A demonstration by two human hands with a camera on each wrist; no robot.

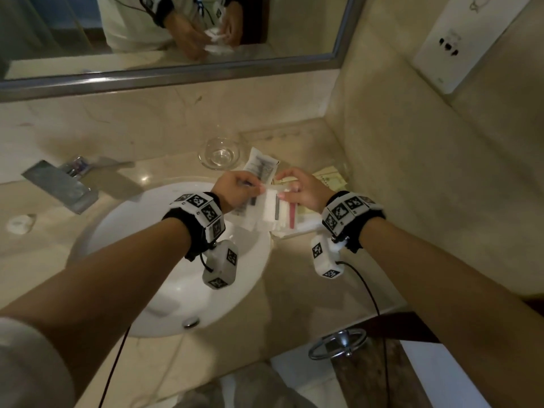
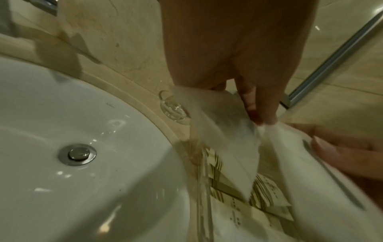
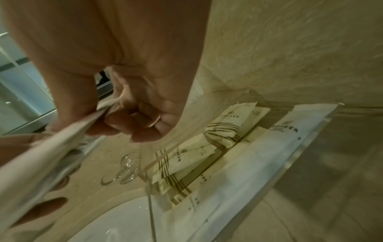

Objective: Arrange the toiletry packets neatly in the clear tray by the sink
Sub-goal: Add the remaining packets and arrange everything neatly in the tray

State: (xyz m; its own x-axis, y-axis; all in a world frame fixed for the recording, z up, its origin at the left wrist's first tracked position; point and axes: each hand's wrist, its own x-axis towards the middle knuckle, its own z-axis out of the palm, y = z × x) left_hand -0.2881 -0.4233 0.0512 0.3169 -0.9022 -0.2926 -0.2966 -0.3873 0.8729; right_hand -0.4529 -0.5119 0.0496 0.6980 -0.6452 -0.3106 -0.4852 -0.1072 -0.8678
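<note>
Over the sink's right edge, my left hand [image 1: 259, 188] pinches a white packet [image 1: 245, 209] by its top corner; the pinching fingertips [image 2: 259, 117] show on the packet [image 2: 228, 144] in the left wrist view. My right hand [image 1: 287, 192] grips a small stack of white packets [image 1: 279, 212] showing a grey and a red stripe; its curled fingers [image 3: 143, 124] clamp the stack's edge [image 3: 51, 147]. Below them the clear tray [image 3: 311, 142] stands on the counter, holding several cream striped packets [image 3: 182, 157] and a long white one [image 3: 248, 163]. Another printed packet [image 1: 263, 164] lies behind the hands.
The white basin [image 1: 176, 260] lies left of the tray, with the chrome faucet [image 1: 64, 184] behind it. A small glass dish [image 1: 219, 154] stands behind the hands. The side wall [image 1: 412, 172] runs close along the tray's right. A chrome towel ring [image 1: 338, 343] hangs below the counter edge.
</note>
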